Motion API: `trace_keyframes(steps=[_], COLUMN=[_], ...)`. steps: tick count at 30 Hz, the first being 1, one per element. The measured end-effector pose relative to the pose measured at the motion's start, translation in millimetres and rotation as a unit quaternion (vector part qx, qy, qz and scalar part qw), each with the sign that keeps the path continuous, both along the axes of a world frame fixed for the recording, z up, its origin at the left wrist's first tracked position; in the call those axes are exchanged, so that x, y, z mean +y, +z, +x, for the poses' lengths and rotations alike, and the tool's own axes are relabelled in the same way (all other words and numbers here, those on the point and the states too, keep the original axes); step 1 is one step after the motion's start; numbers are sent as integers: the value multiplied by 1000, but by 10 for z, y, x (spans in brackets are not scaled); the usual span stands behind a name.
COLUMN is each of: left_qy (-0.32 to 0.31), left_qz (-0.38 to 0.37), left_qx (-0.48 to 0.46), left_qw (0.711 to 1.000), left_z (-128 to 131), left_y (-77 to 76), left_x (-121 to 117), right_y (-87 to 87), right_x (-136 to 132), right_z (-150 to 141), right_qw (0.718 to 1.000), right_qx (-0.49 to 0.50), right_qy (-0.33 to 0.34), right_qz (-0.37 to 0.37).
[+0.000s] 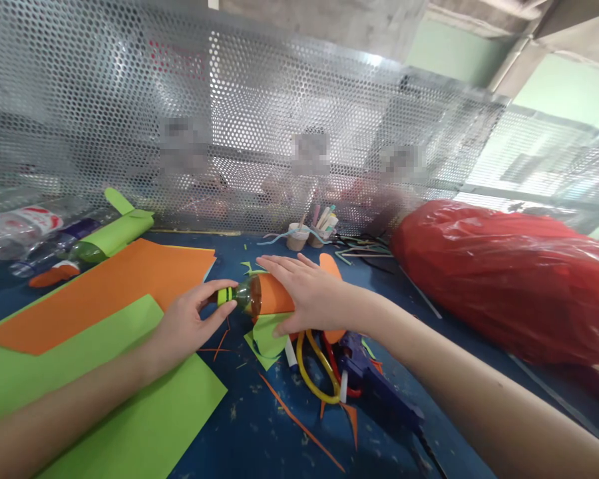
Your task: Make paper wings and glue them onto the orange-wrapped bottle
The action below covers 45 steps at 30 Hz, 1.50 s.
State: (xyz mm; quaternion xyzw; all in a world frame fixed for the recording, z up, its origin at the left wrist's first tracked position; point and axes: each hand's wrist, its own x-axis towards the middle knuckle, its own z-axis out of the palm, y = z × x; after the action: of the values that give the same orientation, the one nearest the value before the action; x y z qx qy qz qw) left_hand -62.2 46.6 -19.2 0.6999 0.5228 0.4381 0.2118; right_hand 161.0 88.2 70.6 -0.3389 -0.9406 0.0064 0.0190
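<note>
A small clear plastic bottle [253, 296], wrapped in orange paper, lies on its side on the blue table. My left hand [190, 319] pinches its neck end, where a bright green cap [224, 296] shows. Across the wrapped body lies my right hand [319, 296], its thumb on the near side and long fingers reaching over the far side, gripping it from above. Orange paper pieces [331, 267] show behind and below that hand. A green paper piece [269, 338] sits under the bottle. The right palm hides much of the bottle's body.
Orange sheets [104, 286] and green sheets [180, 406] cover the left. Near my right wrist lie yellow-handled scissors [309, 379], red handles [332, 362] and a purple glue gun [379, 386]. Beyond are bottles [22, 229], marker cups [298, 237], a red bag [509, 286] and a perforated screen [259, 100].
</note>
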Motion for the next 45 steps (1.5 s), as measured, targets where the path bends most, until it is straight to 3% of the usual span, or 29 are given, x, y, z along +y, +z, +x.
trace_keyframes(steps=[3, 7, 28, 34, 37, 39, 42, 45], left_qy=[-6, -14, -4, 19, 33, 44, 61, 61], left_qz=[4, 4, -16, -32, -33, -37, -43, -47], left_qx=[-1, -4, -19, -71, -119, -144, -179, -215], left_qw=[1000, 1000, 1000, 997, 992, 988, 981, 974], left_z=[-11, -13, 10, -47, -92, -117, -137, -142], left_y=[-16, -31, -18, -47, -62, -67, -66, -62], left_x=[-4, 1, 17, 90, 148, 178, 209, 223], right_y=[73, 72, -34, 67, 193, 247, 196, -42], right_x=[63, 101, 68, -7, -143, -278, -514, -737], right_z=[-34, -69, -35, 20, 91, 180, 442, 844], right_qw=[997, 996, 998, 998, 984, 961, 951, 958], right_qx=[-40, -33, 21, 57, 143, 189, 92, -10], right_qy=[-8, -14, -9, -17, -65, -151, -256, -266], right_qz=[-64, -83, -52, 1, 86, 133, 149, 106])
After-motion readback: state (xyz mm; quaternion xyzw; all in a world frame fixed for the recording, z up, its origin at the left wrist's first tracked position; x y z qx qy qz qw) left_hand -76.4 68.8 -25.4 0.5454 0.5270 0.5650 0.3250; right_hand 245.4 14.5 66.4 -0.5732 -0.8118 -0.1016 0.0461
